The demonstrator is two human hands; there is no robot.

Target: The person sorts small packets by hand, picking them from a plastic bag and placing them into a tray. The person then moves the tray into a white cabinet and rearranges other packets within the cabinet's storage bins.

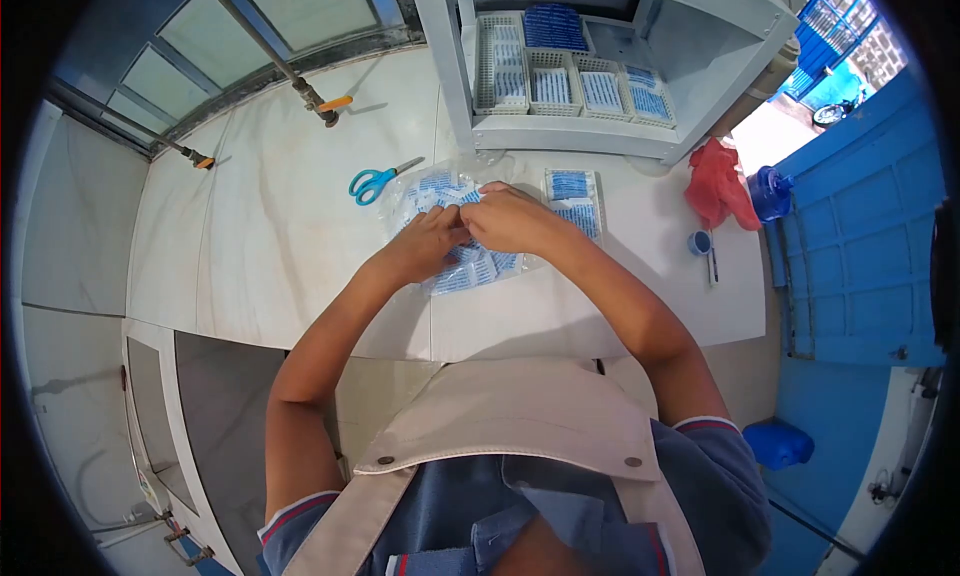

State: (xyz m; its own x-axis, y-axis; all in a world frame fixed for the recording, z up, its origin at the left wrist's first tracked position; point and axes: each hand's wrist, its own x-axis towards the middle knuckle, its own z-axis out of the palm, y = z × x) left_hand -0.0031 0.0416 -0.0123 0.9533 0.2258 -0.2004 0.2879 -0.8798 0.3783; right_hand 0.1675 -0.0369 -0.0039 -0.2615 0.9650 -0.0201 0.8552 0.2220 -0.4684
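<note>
A clear plastic bag (pixel 470 273) full of white packets with blue print lies on the white counter in front of me. My left hand (pixel 428 244) is closed on the bag's plastic, its fingers bent inward. Against it, my right hand (pixel 505 219) also grips the plastic with curled fingers; the exact pinch point is hidden between the hands. Teal-handled scissors (pixel 372 185) lie just left of the bag, blades pointing right. To the right of my right hand sits a clear tray (pixel 598 198) with more blue-and-white packets.
A grey shelf (pixel 570 136) at the back holds several white baskets (pixel 502 94) of packets. At right are a red cloth (pixel 716 186), a blue jug (pixel 770 194), a small cup (pixel 699 243) and a pen-like stick (pixel 713 266). Pipe taps (pixel 328 113) stick out over the counter at left.
</note>
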